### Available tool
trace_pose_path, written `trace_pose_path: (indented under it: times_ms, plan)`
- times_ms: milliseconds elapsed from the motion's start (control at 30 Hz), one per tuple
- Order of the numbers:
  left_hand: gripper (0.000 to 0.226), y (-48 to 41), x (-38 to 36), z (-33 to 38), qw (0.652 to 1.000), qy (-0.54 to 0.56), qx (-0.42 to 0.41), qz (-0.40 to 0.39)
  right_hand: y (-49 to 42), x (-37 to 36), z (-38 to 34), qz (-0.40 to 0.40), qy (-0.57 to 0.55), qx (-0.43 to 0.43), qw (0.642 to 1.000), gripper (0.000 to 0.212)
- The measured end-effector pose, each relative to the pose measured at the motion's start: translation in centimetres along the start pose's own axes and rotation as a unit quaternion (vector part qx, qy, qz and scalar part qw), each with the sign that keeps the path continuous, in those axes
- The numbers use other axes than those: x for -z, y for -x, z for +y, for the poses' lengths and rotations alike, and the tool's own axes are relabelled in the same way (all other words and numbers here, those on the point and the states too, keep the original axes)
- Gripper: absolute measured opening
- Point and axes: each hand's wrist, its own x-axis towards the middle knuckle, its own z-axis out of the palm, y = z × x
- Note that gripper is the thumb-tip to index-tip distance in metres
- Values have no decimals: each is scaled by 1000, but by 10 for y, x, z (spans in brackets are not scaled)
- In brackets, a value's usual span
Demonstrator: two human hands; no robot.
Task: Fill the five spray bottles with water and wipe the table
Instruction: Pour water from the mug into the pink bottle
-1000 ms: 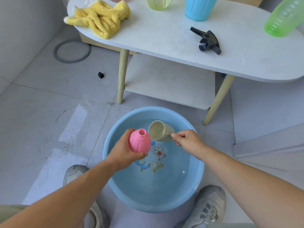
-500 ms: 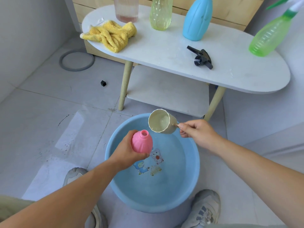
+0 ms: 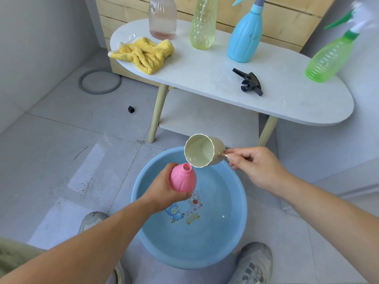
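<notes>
My left hand grips an uncapped pink bottle over a blue basin of water on the floor. My right hand pinches the handle of a cream cup, tilted with its rim just above the bottle's mouth. On the white table stand a clear pinkish bottle, a yellow-green bottle, a blue spray bottle and a green spray bottle. A black spray head and a yellow cloth lie on the tabletop.
A lower shelf sits under the table between its wooden legs. A grey ring and a small black cap lie on the tiled floor at left. My shoes flank the basin. A wooden panel stands behind the table.
My right hand has lifted the cup out of the basin and tipped it toward the pink bottle's mouth. The view has tilted up, showing more of the table.
</notes>
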Motion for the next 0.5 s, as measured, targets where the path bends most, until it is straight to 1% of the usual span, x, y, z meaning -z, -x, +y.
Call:
trace_pose_path:
  times_ms: [100,233,400,500]
  plan:
    - [81,0,0,1,1000,3,-1,2,-1,-2,0,3,12,15,1000,18]
    - [81,-1,0,2,1000,3,0,4,-2,-3,-1,9,24,30,999,19]
    - [82,-3,0,2,1000,4,1,7,-3,-3,-2,8,19,42,999,17]
    - [82,-4,0,2,1000,5,1,9,-1,-3,-3,10,14,49,999,19]
